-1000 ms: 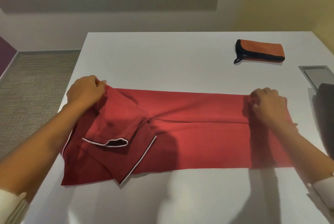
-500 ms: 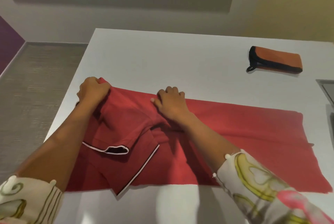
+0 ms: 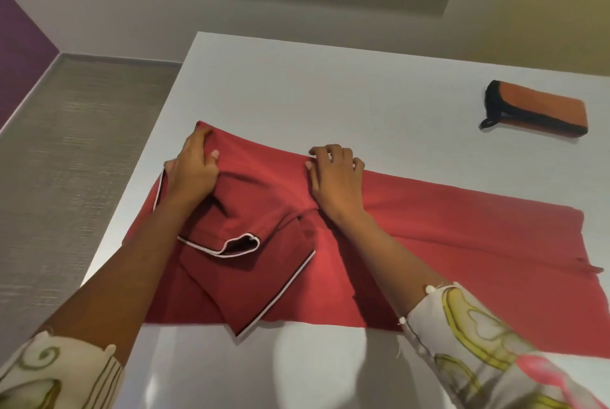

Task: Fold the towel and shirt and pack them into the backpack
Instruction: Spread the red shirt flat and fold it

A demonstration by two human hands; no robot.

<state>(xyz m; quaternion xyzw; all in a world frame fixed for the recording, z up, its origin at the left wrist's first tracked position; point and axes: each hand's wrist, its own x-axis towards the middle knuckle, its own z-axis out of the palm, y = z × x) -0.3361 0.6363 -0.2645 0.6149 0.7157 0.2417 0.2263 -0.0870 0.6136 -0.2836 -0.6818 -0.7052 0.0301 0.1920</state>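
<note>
**Shirt half folded, nothing packed yet**

My left hand (image 3: 194,174) lies on the far left corner of the shirt (image 3: 429,243), fingers fairly straight. I cannot tell whether it pinches the cloth. My right hand (image 3: 336,177) sits midway along the far edge, fingers curled onto the cloth as if gripping it.

The red shirt lies lengthwise across the bench (image 3: 330,85), with one white-trimmed sleeve (image 3: 227,237) folded in over the body. I judge the shirt fold to be the step in hand. The next move calls for flattening this end and bringing it over toward the hem, edges kept square.

The towel (image 3: 534,111) lies folded at the far right, well apart from the shirt. The backpack is out of view, so I cannot say what it holds.
</note>
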